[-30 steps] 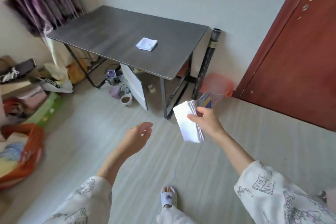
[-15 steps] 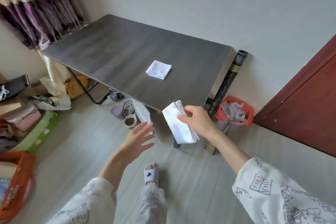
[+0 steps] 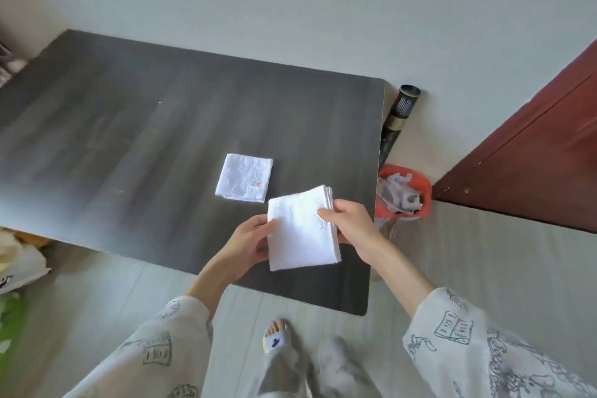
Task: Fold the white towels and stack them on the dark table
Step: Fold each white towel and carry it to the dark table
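1. My right hand [image 3: 350,223] pinches the right edge of the folded white towel [image 3: 302,229], thumb on top and fingers underneath, with the layered fold edges at that side.
2. My left hand [image 3: 250,244] holds the towel's left edge, thumb over the top face and fingers curled beneath; both hands carry it flat, above the near right part of the dark bench [image 3: 145,139].
3. The other folded towel [image 3: 244,182] already lies on the bench, square and flat, with a small red mark near its lower right corner. I take it as the base of the stack.
4. The relation that matters: from the held towel, the lying one sits at about eleven o'clock, just beyond the held towel's far left corner. The two look close together in this view, but I cannot tell the height of the gap between them.
5. The held towel's long axis runs roughly six to twelve o'clock, tilted slightly toward one, and it looks a bit longer than the lying square.
6. My left hand is on the side nearer the target, so I judge the move is a short carry forward and left, then lowering it onto the square.
7. At about three o'clock, off the bench edge, stands an orange waste bin [image 3: 405,195] with crumpled paper, out of the path.
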### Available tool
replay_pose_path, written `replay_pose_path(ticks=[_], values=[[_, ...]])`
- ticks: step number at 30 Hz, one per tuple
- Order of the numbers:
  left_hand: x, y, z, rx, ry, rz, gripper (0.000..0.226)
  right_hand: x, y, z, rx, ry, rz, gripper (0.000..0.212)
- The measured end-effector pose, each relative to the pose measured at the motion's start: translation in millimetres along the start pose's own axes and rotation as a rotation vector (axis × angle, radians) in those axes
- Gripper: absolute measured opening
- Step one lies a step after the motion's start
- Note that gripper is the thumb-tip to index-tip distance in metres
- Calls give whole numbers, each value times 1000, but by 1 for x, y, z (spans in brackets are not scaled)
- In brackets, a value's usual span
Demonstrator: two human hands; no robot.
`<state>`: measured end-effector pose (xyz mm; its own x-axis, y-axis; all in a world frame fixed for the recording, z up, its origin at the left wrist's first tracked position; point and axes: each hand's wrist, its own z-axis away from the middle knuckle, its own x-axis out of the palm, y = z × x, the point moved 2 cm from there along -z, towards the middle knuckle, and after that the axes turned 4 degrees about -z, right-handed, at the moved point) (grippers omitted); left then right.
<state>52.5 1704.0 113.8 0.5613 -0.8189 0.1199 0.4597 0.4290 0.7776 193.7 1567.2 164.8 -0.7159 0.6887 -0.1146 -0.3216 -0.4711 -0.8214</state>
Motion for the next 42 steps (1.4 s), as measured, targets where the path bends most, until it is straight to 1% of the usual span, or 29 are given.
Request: replay_pose_path(ticks=[4, 6, 11, 13, 15, 18, 22, 25, 26, 28, 30, 32, 33, 35, 39, 42], values=[[2, 12, -55, -50, 70, -167, 19, -9, 16, -48, 143, 67, -46, 12], [5, 20, -82, -61, 106, -241, 20, -13, 20, -72, 191, 78, -51, 13], [16, 41, -136, -92, 155, -305, 22, -26, 22, -124, 277, 112, -64, 24], [19, 43, -150, -132, 145, -318, 22, -30, 21, -140, 292, 126, -57, 24], [23, 43, -161, -172, 125, -309, 25, -33, 23, -152, 310, 132, -44, 21], [28, 43, -171, -179, 106, -311, 27, -37, 24, -161, 323, 141, -35, 20], [29, 45, -179, -162, 93, -306, 33, -40, 20, -164, 280, 119, -41, 34], [28, 47, -175, -164, 118, -313, 39, -44, 15, -156, 236, 124, -54, 42], [27, 47, -172, -160, 119, -334, 42, -45, 14, -152, 234, 136, -41, 44], [26, 48, -164, -116, 127, -455, 44, -50, 18, -140, 236, 182, -17, 49], [27, 51, -153, -21, 161, -590, 41, -56, 26, -124, 221, 233, -36, 48], [34, 53, -136, 86, 179, -639, 36, -62, 35, -103, 215, 290, -70, 44], [40, 53, -125, 148, 158, -641, 33, -65, 41, -89, 212, 322, -92, 42], [56, 49, -105, 246, 62, -675, 29, -71, 54, -61, 197, 406, -143, 38], [108, 28, -68, 262, -172, -784, 30, -86, 86, 13, 194, 536, -320, 28], [164, 6, -40, 305, -368, -928, 30, -108, 116, 79, 183, 650, -437, 21]])
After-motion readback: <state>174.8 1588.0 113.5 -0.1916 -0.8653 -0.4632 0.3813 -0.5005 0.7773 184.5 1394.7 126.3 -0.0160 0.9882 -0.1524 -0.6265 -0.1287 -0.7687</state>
